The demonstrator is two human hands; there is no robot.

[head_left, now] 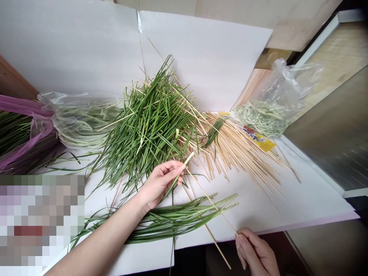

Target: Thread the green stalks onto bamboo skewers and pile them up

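My left hand pinches a Chinese chive stalk near its pale base, between thumb and forefinger, with its green leaf trailing down below the palm. In my right hand, at the lower right, the fingers close on one end of a thin bamboo skewer. That skewer slants up to the stalk; its tip meets the stalk beside my left thumb, and I cannot tell whether it pierces it. Beneath lies a loose bunch of chives on the white table. A second skewer sticks out over the front edge.
Behind my left hand rises a big heap of skewered chives. Many bare skewers fan out to its right. Clear bags of pale green stems and pale green pieces flank them. A purple bag stands far left. White boards close off the back.
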